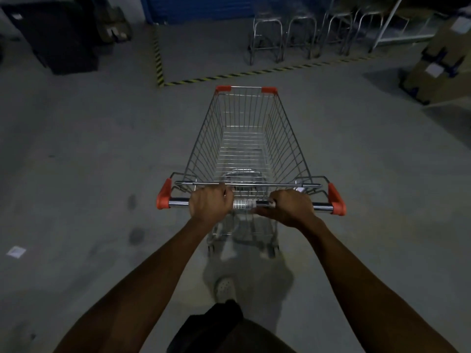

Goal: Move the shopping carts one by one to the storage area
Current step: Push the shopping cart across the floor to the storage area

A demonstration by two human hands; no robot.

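The shopping cart (288, 138) stands in the middle of the gray floor (89, 149), nose pointing to the far edge. Its wire basket has nothing in it. Red caps sit on the 2 front corners (223, 88) and on both ends of the handle bar (246, 204).

Both hands are on that bar. The L hand (210, 202) is wrapped round it left of a white sticker at the middle. The R hand (290, 206) is wrapped round it right of the sticker. Both arms reach out long. One light shoe (225, 289) shows below, behind the cart's back wheels.

Just past the cart's front, a yellow & black striped tape (229, 75) lies on the floor. It makes a corner front-left of the cart: one line runs to the far edge, the other runs off to the right. Only gray floor lies between the cart's nose & the tape.

Inside the taped part, a row of shiny metal tube frames (267, 36) stands ahead & to the right, near the far edge. Behind them is a blue wall (204, 6).

At the far left corner stands a big black bin (63, 39), w/ some brown stuff beside it, too dark to tell. At the right edge sit stacked cardboard boxes (443, 67) w/ white labels. A small white paper scrap (16, 251) lies at the left edge, well apart from the cart.
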